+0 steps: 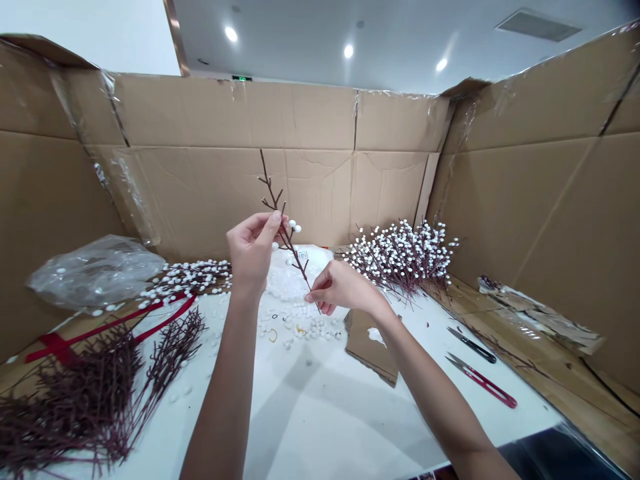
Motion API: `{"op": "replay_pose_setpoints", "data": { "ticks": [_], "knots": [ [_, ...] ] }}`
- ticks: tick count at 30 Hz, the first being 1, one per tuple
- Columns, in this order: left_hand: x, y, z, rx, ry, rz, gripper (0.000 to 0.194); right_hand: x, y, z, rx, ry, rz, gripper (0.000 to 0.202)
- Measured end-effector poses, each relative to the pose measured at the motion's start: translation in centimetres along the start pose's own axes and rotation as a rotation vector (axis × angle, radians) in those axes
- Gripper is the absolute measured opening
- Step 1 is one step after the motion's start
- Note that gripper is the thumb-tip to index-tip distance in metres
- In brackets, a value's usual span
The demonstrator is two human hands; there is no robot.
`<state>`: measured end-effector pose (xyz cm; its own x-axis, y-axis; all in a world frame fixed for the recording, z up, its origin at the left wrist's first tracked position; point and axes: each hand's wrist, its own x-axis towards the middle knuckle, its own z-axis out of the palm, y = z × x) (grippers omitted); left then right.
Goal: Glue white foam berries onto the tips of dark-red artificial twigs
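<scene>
A thin dark brown artificial twig (296,259) with short side stubs slants upward in front of me. My left hand (253,250) pinches it around the middle between thumb and fingers. Lower down, my right hand (343,290) is closed at the twig's bottom end, thumb against fingertips. A few white foam berries (294,227) sit on side stubs close to my left fingers; the upper stubs look bare. Loose white berries (320,328) lie scattered on the white table (310,420) below my hands. Behind the twig rests a clear plastic bag (285,283) of white material.
Bare twigs (75,400) are heaped at left beside a red ribbon (165,319). Berry-tipped branches (405,257) pile up at back right. A cardboard piece (370,353) with a white blob, black snips (473,345) and red snips (483,381) lie at right. Cardboard walls (200,187) surround the table.
</scene>
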<state>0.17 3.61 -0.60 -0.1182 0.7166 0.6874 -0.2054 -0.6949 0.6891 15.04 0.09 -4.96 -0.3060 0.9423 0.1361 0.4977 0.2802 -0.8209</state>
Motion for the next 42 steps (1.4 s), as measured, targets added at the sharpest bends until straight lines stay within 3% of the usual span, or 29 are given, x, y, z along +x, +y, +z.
{"op": "replay_pose_setpoints", "data": {
  "ticks": [5, 10, 15, 20, 22, 26, 29, 42],
  "knots": [
    [0.0, 0.2, 0.2, 0.027, 0.042, -0.045, 0.013, -1.0, -1.0, 0.7, -0.255, 0.083, 0.014, 0.023],
    [0.1, 0.0, 0.4, 0.025, 0.097, -0.058, 0.011, -1.4, -1.4, 0.8, -0.315, 0.049, 0.005, 0.027],
    [-0.1, 0.2, 0.3, -0.007, -0.066, -0.127, 0.012, -1.7, -0.9, -2.2, -0.079, -0.199, -0.035, 0.025],
    [-0.9, 0.3, 1.1, -0.03, -0.24, -0.212, 0.014, -2.3, -0.6, -4.9, 0.11, 0.017, -0.159, 0.029],
    [-1.1, 0.2, 1.6, -0.066, -0.257, -0.243, 0.015, -2.2, -0.6, -4.7, 0.072, -0.044, -0.114, 0.029],
    [-1.2, -0.1, 2.1, -0.082, -0.234, -0.267, 0.018, -1.5, -0.4, -3.4, -0.087, -0.308, -0.029, 0.024],
    [-1.1, -0.2, 2.0, -0.087, -0.222, -0.259, 0.019, -0.9, -0.1, -2.8, -0.073, -0.418, -0.036, 0.018],
    [-1.2, -0.7, 2.3, -0.009, -0.136, -0.097, 0.017, -0.2, -0.2, -1.6, 0.116, -0.383, -0.028, 0.023]
  ]
}}
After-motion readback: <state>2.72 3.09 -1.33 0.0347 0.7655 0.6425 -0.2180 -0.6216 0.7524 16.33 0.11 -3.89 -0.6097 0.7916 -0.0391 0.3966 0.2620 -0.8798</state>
